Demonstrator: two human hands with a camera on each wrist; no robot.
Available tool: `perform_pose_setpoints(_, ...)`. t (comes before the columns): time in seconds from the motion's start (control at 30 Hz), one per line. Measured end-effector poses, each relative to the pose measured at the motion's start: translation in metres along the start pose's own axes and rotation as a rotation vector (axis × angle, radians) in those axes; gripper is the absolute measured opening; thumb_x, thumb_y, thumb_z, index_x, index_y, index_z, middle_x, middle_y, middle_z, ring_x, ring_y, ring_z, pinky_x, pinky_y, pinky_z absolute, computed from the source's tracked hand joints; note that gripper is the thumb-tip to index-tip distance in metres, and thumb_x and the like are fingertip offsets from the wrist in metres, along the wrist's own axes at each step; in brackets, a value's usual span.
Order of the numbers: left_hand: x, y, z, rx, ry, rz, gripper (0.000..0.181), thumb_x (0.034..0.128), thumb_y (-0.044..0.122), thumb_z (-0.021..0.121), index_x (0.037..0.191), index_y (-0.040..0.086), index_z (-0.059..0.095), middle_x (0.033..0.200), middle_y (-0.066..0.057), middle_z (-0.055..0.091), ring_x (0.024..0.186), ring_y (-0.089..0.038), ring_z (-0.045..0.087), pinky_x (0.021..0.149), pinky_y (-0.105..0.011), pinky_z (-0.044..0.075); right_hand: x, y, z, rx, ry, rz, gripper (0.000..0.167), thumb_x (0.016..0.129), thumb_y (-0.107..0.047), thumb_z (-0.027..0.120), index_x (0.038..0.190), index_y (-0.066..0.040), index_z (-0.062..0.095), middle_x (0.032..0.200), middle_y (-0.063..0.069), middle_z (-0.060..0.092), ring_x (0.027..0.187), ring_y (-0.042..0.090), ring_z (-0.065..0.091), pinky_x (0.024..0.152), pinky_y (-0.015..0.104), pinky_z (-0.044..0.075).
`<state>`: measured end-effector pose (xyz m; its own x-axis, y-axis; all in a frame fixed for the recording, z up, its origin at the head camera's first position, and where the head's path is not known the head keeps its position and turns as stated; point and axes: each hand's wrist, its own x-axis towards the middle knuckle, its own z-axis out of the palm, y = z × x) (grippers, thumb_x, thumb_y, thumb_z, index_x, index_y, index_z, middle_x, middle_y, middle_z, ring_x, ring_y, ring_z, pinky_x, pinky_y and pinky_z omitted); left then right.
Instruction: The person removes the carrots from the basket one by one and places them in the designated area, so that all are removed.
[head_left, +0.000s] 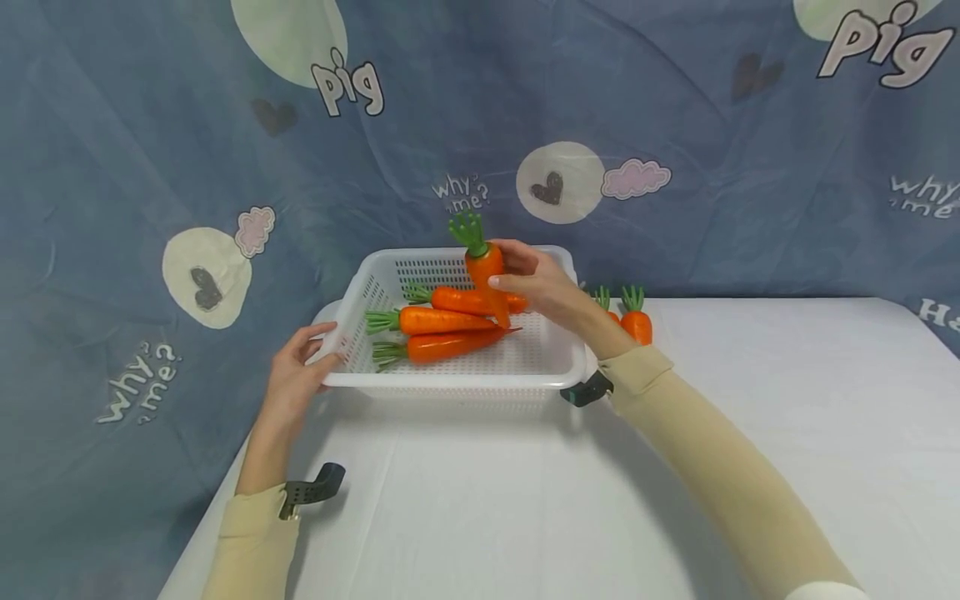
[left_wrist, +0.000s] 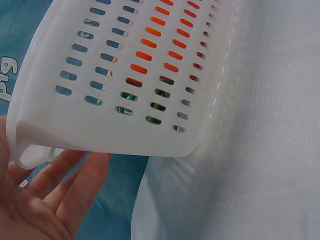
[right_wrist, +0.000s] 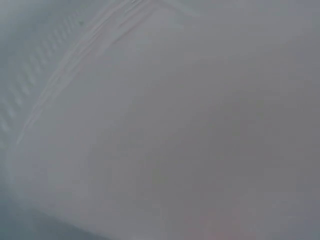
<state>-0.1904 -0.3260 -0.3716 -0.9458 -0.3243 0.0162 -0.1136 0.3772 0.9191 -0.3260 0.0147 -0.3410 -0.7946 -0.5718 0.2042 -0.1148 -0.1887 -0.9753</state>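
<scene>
The right hand (head_left: 546, 285) is pinching an orange, tapering, green-topped carrot (head_left: 483, 267) between its fingers (head_left: 516, 249) above a white, rectangular, perforated plastic basket (head_left: 450, 381), where three similar carrots (head_left: 442, 321) are lying; the left hand (head_left: 294, 367) is gripping the basket's left end.

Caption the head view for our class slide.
Right hand holds a carrot over a white basket of three carrots; left hand holds its rim.
</scene>
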Motion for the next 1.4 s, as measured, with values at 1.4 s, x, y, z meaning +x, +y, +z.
perform_pose_setpoints(1.4, -0.001, 0.000, 0.000, 0.009, -0.012, 0.016, 0.054, 0.0916, 0.008, 0.059, 0.144, 0.014, 0.047, 0.133, -0.016, 0.055, 0.103, -0.020, 0.056, 0.067, -0.024, 0.053, -0.053, -0.050, -0.009, -0.114, 0.205, -0.117, 0.053, 0.087, -0.020, 0.072, 0.136, -0.010, 0.056, 0.128, 0.011, 0.060, 0.115, 0.028, 0.057, 0.093, 0.046, 0.047)
